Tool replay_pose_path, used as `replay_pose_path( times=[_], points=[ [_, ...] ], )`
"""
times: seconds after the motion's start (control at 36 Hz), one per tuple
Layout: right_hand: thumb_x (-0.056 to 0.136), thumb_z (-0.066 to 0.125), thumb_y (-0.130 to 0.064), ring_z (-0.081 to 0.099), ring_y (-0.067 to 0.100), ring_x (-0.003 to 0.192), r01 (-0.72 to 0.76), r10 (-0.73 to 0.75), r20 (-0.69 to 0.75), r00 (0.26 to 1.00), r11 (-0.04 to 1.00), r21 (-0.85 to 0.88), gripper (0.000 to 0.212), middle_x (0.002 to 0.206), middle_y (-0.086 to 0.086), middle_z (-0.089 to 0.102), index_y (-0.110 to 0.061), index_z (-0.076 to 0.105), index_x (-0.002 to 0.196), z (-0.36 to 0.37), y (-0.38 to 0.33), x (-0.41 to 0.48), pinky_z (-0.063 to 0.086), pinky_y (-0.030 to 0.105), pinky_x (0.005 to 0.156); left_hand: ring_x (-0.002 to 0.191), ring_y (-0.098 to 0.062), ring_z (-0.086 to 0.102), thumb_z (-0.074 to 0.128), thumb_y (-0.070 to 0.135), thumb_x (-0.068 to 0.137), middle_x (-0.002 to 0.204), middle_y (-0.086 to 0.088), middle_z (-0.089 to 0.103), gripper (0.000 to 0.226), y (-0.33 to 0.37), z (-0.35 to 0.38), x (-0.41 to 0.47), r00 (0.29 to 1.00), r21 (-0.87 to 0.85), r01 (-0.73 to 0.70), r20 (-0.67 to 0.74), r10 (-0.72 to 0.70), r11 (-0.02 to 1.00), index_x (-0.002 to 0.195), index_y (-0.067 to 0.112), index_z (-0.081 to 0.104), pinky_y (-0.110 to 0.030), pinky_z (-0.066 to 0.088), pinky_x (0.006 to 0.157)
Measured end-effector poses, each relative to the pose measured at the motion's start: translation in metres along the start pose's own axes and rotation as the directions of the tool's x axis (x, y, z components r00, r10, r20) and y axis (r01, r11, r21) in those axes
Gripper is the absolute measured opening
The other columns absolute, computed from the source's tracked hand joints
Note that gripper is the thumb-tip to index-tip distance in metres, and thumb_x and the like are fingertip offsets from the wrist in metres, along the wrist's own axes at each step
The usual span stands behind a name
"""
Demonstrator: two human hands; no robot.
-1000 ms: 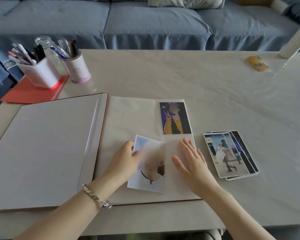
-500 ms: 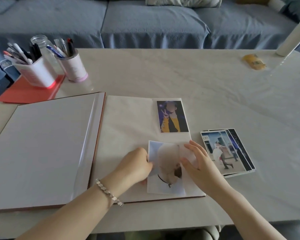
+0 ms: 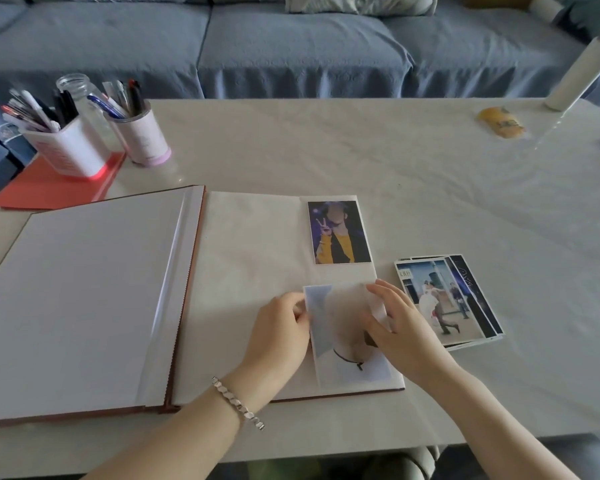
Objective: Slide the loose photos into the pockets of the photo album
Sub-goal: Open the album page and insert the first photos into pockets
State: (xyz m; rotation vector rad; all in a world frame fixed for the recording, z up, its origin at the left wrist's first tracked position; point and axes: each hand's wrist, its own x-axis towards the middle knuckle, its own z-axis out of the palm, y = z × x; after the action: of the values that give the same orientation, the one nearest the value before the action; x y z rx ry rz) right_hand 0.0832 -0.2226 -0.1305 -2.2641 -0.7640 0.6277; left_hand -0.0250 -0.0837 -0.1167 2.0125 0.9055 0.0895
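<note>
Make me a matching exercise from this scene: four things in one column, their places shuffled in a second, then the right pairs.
1. yellow-jacket photo
2. pale photo
3. photo stack
4. red folder

A. under the square pen holder
B. gripped by the left hand
C. top of the album's right page
D. on the table, right of the album

Pairs: 1-C, 2-B, 3-D, 4-A

The pale table (image 3: 326, 150) carries an open photo album (image 3: 84, 289) at its near left. A stack of loose photos (image 3: 465, 306) lies just beside the album's right edge. Far left: a red folder (image 3: 42, 185) and a pen cup (image 3: 146, 140). Far right: a yellow packet (image 3: 501, 123) and an upright white cylinder (image 3: 575, 77).
</note>
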Motion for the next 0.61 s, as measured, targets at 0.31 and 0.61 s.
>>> replay_pose_path(
  times=[0.31,0.61],
  points=[
    [0.095,0.051,-0.024,0.030,-0.004,0.121,0.005,-0.006,-0.008,1.000,0.999,-0.039,0.046,0.149,-0.012,0.026,-0.022,0.038,0.139,0.0012,0.0004,0.0006,0.020,0.004,0.088,0.070,-0.025,0.061,0.047,0.014,0.089,0.079,-0.006,0.070,0.022,0.0023,0.0062,-0.0037,0.996,-0.036,0.012,0.086,-0.009,0.999,0.085,0.012,0.069,-0.036,0.051,0.069],
    [0.093,0.054,-0.021,0.047,0.012,0.116,-0.055,0.057,-0.041,0.998,0.998,0.036,0.046,0.144,-0.005,0.035,-0.022,0.040,0.136,-0.0046,-0.0068,-0.0001,0.037,0.024,0.100,0.046,-0.015,0.063,0.073,-0.004,0.076,0.078,-0.011,0.063,0.027,0.0091,0.0009,0.0004,0.951,-0.371,0.290,0.215,-0.222,0.882,0.094,0.006,0.055,-0.023,0.050,0.045]
  ],
)
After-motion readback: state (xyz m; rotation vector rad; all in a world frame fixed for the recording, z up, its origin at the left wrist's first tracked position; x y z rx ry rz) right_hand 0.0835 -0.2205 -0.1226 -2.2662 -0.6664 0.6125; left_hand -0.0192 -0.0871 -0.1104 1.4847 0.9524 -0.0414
